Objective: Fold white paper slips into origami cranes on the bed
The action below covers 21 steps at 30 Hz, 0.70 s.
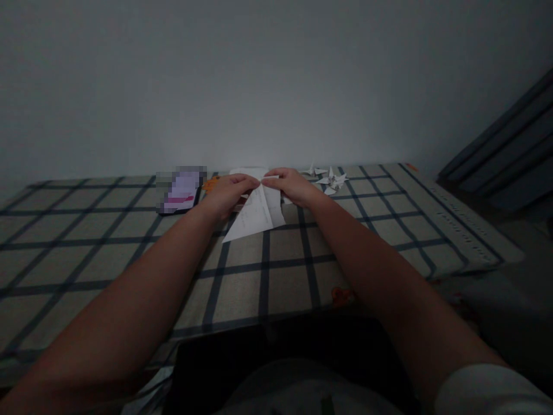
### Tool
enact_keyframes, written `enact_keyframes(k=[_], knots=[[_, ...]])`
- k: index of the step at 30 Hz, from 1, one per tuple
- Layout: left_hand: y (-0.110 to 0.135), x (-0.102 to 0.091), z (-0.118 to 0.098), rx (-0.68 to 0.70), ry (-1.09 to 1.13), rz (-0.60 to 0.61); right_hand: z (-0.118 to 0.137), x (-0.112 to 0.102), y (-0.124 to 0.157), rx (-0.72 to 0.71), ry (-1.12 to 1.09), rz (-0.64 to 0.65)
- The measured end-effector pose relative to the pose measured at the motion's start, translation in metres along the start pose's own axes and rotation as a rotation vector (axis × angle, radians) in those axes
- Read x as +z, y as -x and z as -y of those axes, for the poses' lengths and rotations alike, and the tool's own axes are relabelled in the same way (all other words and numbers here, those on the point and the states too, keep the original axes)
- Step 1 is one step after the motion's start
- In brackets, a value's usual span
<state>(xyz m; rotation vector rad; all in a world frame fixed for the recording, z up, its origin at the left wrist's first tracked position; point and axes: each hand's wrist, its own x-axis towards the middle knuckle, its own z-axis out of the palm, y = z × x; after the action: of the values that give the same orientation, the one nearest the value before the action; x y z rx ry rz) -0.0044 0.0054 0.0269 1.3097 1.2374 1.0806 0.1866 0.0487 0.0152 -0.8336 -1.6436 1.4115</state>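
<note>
A white sheet of paper [254,214] with faint print is held up over the table between my two hands. It is partly folded, with a slanted edge running down to a point at its lower left. My left hand [228,193] pinches its upper edge from the left. From the other side, my right hand [294,185] grips the same top edge, its thumb almost meeting the left one. Behind my hands lies more white paper [248,171], partly hidden. Several small folded paper figures with pointed tips [333,181] rest just right of my right hand.
A phone [179,191] with a lit, blurred-out screen lies left of my hands. An orange item [210,184] peeks out beside my left hand. The checked tablecloth [285,276] covers the table, which meets a plain wall [276,86]. Dark folded fabric [510,150] hangs at right.
</note>
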Motion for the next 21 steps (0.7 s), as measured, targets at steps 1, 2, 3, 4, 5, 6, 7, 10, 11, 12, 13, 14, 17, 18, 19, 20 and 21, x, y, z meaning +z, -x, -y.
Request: enact_keyframes(k=[1,2,3,4,5,6,7,10,11,12,13,14,17,18,19,20,21], knots=[[0.0007,0.0003,-0.0006,-0.004,0.002,-0.007,-0.0004,-0.0002,-0.0003,-0.005,-0.006,0.009],[0.0011,0.0005,-0.0011,-0.006,0.001,-0.014,-0.0005,-0.0003,-0.0002,-0.008,-0.007,0.015],[0.0012,0.0006,-0.0015,-0.004,0.000,-0.017,-0.0002,-0.0003,0.0001,-0.008,-0.005,0.017],[0.0010,0.0006,-0.0018,0.002,-0.003,-0.019,0.0004,-0.0001,0.0007,-0.003,0.000,0.018],[0.0006,0.0004,-0.0018,0.010,-0.010,-0.021,0.0012,0.0003,0.0014,0.002,0.004,0.018],[0.0000,0.0003,-0.0016,0.015,-0.019,-0.024,0.0019,0.0007,0.0021,0.004,0.005,0.020],[-0.0006,0.0001,-0.0013,0.018,-0.026,-0.029,0.0026,0.0010,0.0027,0.002,0.005,0.024],[-0.0022,0.0001,0.0002,0.007,-0.014,-0.046,0.0031,0.0016,0.0025,-0.045,0.038,0.019],[-0.0024,0.0004,0.0006,0.005,-0.001,-0.051,0.0027,0.0015,0.0016,-0.074,0.067,0.009],[-0.0025,0.0008,0.0010,0.008,0.012,-0.054,0.0022,0.0014,0.0004,-0.105,0.103,-0.004],[-0.0025,0.0011,0.0012,0.015,0.022,-0.060,0.0015,0.0013,-0.0009,-0.135,0.142,-0.019],[-0.0024,0.0015,0.0013,0.023,0.026,-0.066,0.0009,0.0013,-0.0022,-0.162,0.178,-0.035],[-0.0022,0.0021,0.0008,0.027,0.025,-0.069,0.0002,0.0021,-0.0039,-0.193,0.226,-0.078],[-0.0021,0.0021,0.0004,0.022,0.024,-0.062,0.0005,0.0025,-0.0034,-0.189,0.214,-0.083],[-0.0021,0.0020,0.0001,0.021,0.025,-0.054,0.0010,0.0028,-0.0026,-0.175,0.190,-0.077],[-0.0022,0.0018,-0.0003,0.023,0.028,-0.046,0.0016,0.0030,-0.0015,-0.152,0.155,-0.061],[-0.0024,0.0015,-0.0004,0.028,0.029,-0.044,0.0022,0.0030,-0.0002,-0.123,0.118,-0.041]])
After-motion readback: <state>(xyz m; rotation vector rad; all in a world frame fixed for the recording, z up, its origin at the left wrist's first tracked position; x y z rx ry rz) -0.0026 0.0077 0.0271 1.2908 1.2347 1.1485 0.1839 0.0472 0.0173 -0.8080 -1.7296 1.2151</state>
